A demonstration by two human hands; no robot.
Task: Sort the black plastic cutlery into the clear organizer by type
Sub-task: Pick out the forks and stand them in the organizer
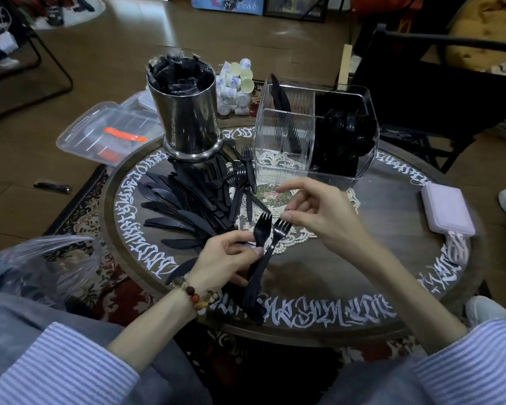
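A: Nearest us, low in the frame, what are the hands doing?

B: The left hand (pixel 231 255) grips a small bunch of forks (pixel 270 244), tines up, handles running down toward the table's (pixel 348 276) near edge. The right hand (pixel 322 214) hovers just above the tines with fingers loosely spread; whether a fingertip touches a tine I cannot tell, but it grasps nothing.

A: And a little further in?

B: Left of centre, a fan of knives (pixel 170 206) lies flat on the table, and loose forks (pixel 243 182) are scattered between the knives and the clear organizer (pixel 287 135). A steel canister (pixel 187 112) stands behind them, stuffed with dark items (what kind is unclear).

A: So how full is the organizer?

B: In the upper right of centre, its right compartment is packed with what look like spoons (pixel 348 133). A rear left section holds a few knives (pixel 281 97); the front left section looks empty.

A: Your verdict?

B: Spoons seem largely done, I'd say; most knives and all visible forks remain. The empty section likely awaits forks.
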